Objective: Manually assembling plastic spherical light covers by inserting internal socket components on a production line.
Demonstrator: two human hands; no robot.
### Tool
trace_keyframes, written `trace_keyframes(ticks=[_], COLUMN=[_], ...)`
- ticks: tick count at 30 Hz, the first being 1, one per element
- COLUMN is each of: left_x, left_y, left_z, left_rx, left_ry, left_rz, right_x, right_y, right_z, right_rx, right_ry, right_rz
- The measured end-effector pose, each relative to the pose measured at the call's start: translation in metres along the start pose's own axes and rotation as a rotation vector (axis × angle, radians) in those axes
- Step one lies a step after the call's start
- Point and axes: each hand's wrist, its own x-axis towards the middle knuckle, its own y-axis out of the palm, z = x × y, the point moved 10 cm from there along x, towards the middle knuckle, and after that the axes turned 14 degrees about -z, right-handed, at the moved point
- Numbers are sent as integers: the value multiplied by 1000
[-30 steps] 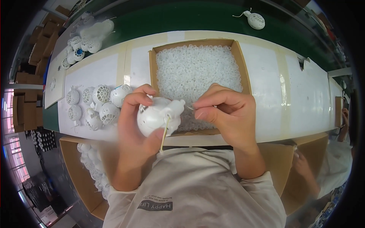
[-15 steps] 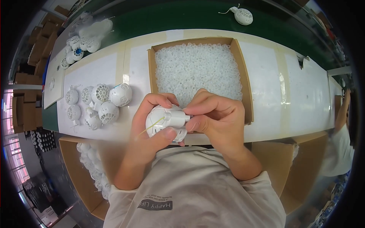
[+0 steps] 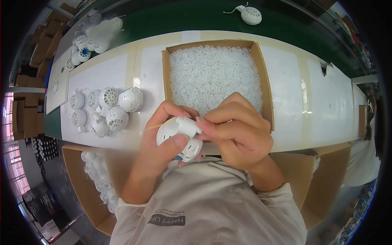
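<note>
My left hand (image 3: 157, 153) grips a white perforated plastic ball (image 3: 173, 139) close to my chest, thumb across its front. My right hand (image 3: 237, 132) pinches a white stub on the top of that same ball with its fingertips. A thin pale cord sticks out to the left of the ball. Just behind my hands lies an open cardboard box (image 3: 165, 73) filled with small white plastic rings (image 3: 214, 73).
Several finished white balls (image 3: 108, 108) cluster on the white table at the left. More balls (image 3: 87, 38) lie at the far left, and one (image 3: 250, 14) rests on the green belt beyond. Cardboard boxes (image 3: 83, 192) stand below the table edge on both sides.
Both hands have drawn the ball nearer to my chest. The right hand has moved from pulling the cord at the ball's right to pinching the stub on its top.
</note>
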Motion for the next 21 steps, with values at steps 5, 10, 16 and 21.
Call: trace_keyframes(ticks=[5,10,16,21], left_x=[-1,-8,-26,-84], left_y=[-4,5,-5,-56], left_z=[6,-21,-35,-79], left_rx=[9,383,486,803], left_ry=[35,375,361,368], left_rz=[-56,-36,-58,-316], right_x=[11,15,19,9], right_y=[1,2,29,39], right_z=[21,24,25,12], right_rx=[-239,-323,-207,-126], right_ry=[-204,-198,-110,111], right_rz=[34,147,321,327])
